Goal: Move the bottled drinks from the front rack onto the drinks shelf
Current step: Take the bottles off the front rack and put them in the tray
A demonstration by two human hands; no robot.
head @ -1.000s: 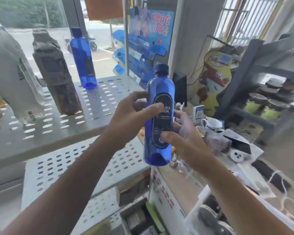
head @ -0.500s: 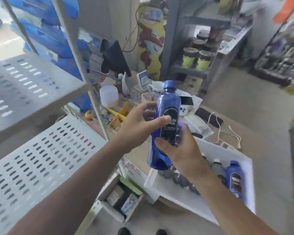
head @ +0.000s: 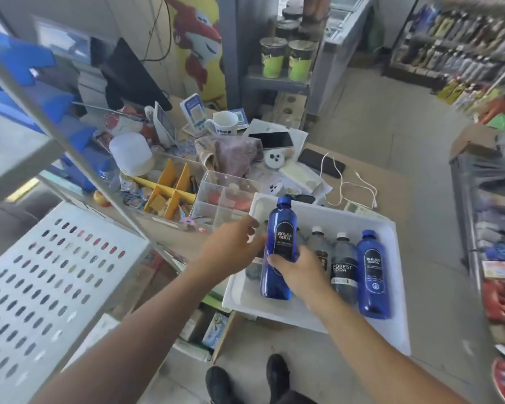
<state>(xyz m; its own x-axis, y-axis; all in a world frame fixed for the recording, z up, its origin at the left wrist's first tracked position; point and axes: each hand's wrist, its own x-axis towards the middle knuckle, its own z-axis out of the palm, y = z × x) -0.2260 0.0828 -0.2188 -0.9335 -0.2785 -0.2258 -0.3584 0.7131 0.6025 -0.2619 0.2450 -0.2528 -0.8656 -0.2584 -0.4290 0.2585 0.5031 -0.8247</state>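
Note:
I hold a blue Bolsa Soda bottle (head: 280,246) upright over the left part of a white tray (head: 321,206). My right hand (head: 296,272) grips its lower half from the right. My left hand (head: 233,243) holds its left side, with the fingertips going behind the label. In the tray lie another blue Bolsa Soda bottle (head: 373,275), a dark Forest Soda bottle (head: 344,269) and a second dark bottle (head: 318,246). The grey perforated shelf (head: 41,287) is at the lower left, with an upper shelf board (head: 6,147) above it.
A cluttered counter lies behind the tray: a white mug (head: 225,123), a phone (head: 274,139), a yellow divider tray (head: 169,191), a clear plastic box (head: 225,196) and cables. Stocked racks (head: 502,243) line the right side. My shoes (head: 245,380) stand on the floor below.
The view has swung right and down, away from the upper shelf with its bottles, to the tray. The blue bottle stays in both hands and now hangs low over the tray.

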